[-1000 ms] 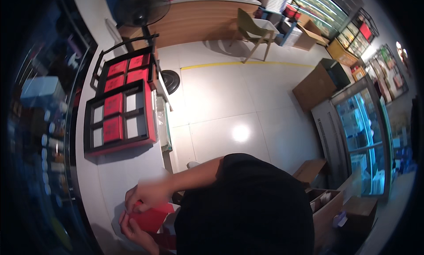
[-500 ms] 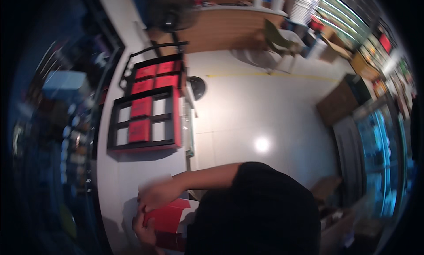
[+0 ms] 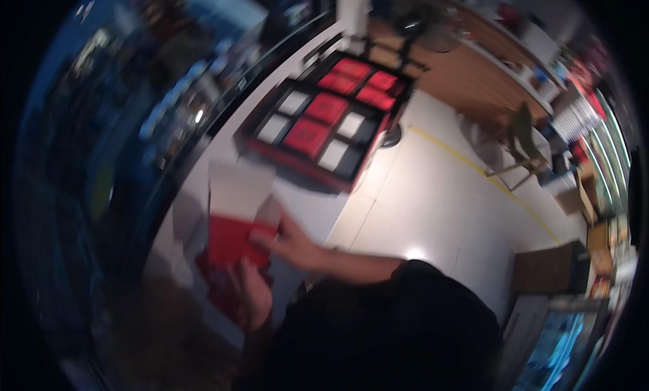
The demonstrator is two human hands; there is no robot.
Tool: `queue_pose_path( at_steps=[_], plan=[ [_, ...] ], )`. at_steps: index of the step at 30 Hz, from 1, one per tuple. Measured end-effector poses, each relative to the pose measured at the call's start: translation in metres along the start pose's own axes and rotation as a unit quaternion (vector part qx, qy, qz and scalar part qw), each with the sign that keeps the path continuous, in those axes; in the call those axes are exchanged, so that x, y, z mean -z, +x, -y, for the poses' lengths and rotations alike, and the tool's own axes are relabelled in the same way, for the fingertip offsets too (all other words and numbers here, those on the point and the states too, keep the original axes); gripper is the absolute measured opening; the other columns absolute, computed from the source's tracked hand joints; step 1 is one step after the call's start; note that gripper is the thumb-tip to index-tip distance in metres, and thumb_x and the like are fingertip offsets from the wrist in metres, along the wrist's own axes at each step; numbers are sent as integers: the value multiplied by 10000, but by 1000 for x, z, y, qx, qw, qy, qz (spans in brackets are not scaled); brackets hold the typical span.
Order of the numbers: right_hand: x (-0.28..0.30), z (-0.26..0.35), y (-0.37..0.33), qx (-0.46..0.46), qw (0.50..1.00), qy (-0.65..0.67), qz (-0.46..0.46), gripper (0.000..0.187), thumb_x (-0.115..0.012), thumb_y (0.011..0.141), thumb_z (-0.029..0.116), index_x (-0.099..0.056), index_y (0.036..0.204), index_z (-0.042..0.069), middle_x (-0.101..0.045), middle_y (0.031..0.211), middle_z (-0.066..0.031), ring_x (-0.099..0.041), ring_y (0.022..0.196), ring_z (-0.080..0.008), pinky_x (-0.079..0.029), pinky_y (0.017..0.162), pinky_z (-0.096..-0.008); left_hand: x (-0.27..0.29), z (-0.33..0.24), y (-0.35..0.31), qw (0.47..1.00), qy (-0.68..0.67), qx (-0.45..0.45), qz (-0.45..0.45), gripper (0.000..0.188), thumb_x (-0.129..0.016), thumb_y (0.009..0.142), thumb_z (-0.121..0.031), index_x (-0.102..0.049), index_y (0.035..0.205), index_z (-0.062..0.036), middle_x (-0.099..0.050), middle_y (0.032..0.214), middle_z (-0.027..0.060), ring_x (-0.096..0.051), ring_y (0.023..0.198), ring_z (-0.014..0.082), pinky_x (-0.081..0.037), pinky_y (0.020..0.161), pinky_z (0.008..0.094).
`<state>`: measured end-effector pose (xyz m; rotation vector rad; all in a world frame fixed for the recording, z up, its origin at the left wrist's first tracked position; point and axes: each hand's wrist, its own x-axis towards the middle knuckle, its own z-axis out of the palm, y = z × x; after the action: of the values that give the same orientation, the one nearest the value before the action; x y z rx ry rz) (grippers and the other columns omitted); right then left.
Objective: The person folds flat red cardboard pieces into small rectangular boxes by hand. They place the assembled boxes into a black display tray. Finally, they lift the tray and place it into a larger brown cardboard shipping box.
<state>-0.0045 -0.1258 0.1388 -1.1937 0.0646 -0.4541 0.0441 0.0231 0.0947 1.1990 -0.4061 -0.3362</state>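
Observation:
A small red carton (image 3: 230, 239) with a pale raised flap (image 3: 236, 188) is between my two hands above the counter. My right hand (image 3: 294, 245) grips its right side, thumb across the red front. Below, my left hand (image 3: 253, 296) is closed at the carton's lower edge; its fingers are partly blurred. Under the carton lies a darker red piece (image 3: 220, 286), whose shape I cannot make out. Beyond my hands sits a black-framed red box (image 3: 253, 147), holding red packs (image 3: 307, 135) in the middle and white inserts at the sides.
A second black-framed box with red packs (image 3: 351, 70) stands behind the first on the white counter (image 3: 196, 208). Dark glass borders the counter's left. A fan (image 3: 412, 26) and a green chair (image 3: 520, 137) stand farther off, with cardboard boxes (image 3: 578, 195) at the right.
The view has swung left and tilted, so the counter now runs diagonally. My right hand has shifted to the carton's right side, and the pale flap now stands raised in view.

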Motion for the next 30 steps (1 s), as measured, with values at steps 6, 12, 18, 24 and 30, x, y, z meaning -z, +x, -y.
queue_pose_path(
  at_steps=[6, 12, 18, 24, 30],
  plan=[
    [3, 36, 2, 78, 979, -130, 136, 1020, -728, 769, 135, 18, 1464, 110, -557, 1150, -181, -611, 958, -225, -500, 776, -316, 3, -77, 5, 985, 135, -85, 62, 823, -604, 839, -408, -131, 1434, -93, -280, 1391, 216, -376, 1246, 324, -399, 975, 464],
    [-16, 39, -11, 152, 969, -131, 141, 733, -716, 769, 134, -317, 1377, 42, -459, 1254, -150, -569, 1026, -249, -492, 857, -348, 4, -93, -5, 963, 204, -163, 68, 562, -596, 867, -228, -322, 1329, -66, -410, 1260, 171, -469, 1145, 280, -422, 945, 388],
    [-12, 47, -2, 165, 916, -242, 274, 336, -683, 786, 115, -611, 1094, 2, -573, 1046, -110, -559, 835, -188, -464, 704, -296, 19, -93, -15, 923, 295, -223, 104, 328, -633, 805, -148, -498, 1086, -47, -471, 1051, 112, -509, 935, 219, -429, 820, 330],
    [-29, 42, -12, 139, 965, -160, 152, 288, -694, 783, 113, -623, 1034, -11, -549, 1093, -122, -589, 912, -188, -515, 699, -290, 22, -86, -20, 930, 292, -225, 1, 253, -665, 790, -141, -517, 979, -62, -500, 970, 88, -512, 898, 193, -431, 768, 302],
    [-10, 42, -4, 134, 910, -275, 280, 330, -683, 801, 169, -604, 1068, -6, -545, 1131, -156, -603, 920, -227, -519, 724, -311, 29, -90, -18, 919, 314, -236, 42, 257, -683, 776, -146, -538, 972, -64, -502, 982, 91, -522, 893, 185, -456, 740, 288]
  ],
)
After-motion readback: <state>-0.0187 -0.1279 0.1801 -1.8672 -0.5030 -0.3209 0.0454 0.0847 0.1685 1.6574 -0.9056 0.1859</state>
